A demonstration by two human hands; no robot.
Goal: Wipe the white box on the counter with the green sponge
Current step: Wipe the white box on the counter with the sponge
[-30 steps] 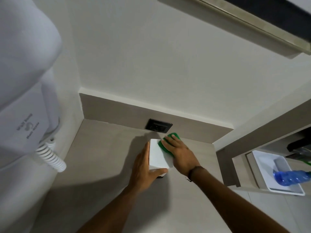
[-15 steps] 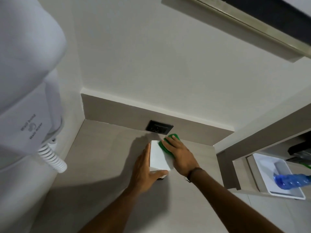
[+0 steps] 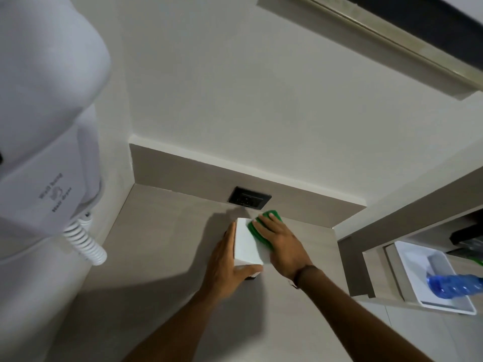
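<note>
A small white box [image 3: 247,244] stands on the grey counter [image 3: 162,246] close to the back wall. My left hand [image 3: 226,265] clasps its left side, thumb hooked under the near edge. My right hand [image 3: 281,241] lies flat over a green sponge [image 3: 257,229], pressing it on the box's top right part. Only the sponge's far end and left edge show past my fingers.
A black wall socket [image 3: 249,199] sits in the backsplash just behind the box. A white wall-mounted hair dryer [image 3: 44,121] with a coiled cord [image 3: 85,241] hangs at the left. At lower right a white tray [image 3: 415,259] holds a blue bottle [image 3: 454,284].
Both hands keep their hold; the right hand and sponge have barely shifted on the box's top. The camera view has drifted slightly.
</note>
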